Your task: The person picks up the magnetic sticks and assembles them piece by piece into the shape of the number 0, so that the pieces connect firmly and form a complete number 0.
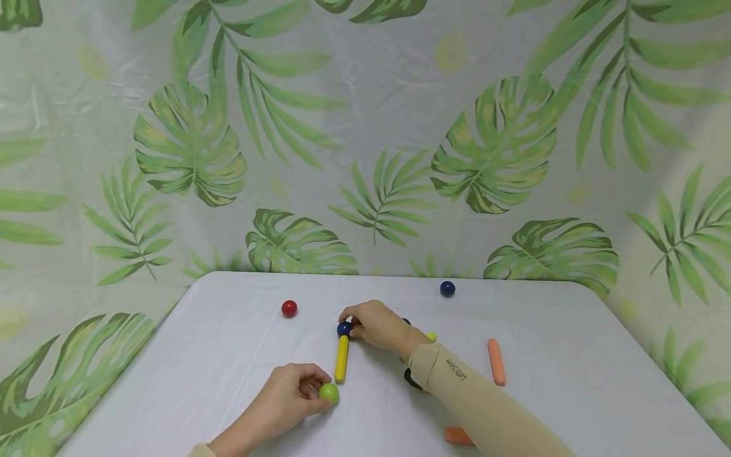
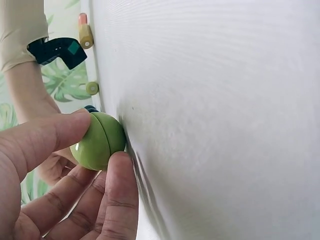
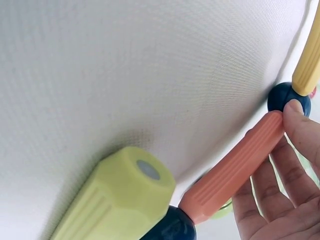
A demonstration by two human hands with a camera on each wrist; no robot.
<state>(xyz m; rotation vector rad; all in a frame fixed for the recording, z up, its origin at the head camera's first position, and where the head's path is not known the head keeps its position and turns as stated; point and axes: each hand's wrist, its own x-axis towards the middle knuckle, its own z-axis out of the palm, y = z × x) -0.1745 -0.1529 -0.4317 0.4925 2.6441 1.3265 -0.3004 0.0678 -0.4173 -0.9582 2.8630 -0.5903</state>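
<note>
My left hand [image 1: 288, 395] pinches a green ball [image 1: 329, 393] between thumb and fingers, low over the white table. A seam runs round this ball [image 2: 100, 142] in the left wrist view. Further forward, my right hand [image 1: 378, 327] holds a dark blue ball [image 1: 344, 329] with thumb and fingertips. From that ball a yellow ribbed rod [image 1: 341, 360] extends toward me, its near end close to the green ball but apart from it. The right wrist view shows an orange rod [image 3: 235, 165] also meeting the held blue ball [image 3: 281, 97]; another blue ball [image 3: 172, 227] touches its other end.
A red ball [image 1: 289, 308] lies at the back left and a blue ball [image 1: 448, 289] at the back. Two orange rods lie at the right, one farther off [image 1: 497, 362], one partly under my right sleeve [image 1: 457, 436]. A yellow-green rod [image 3: 117, 192] shows beside my right wrist.
</note>
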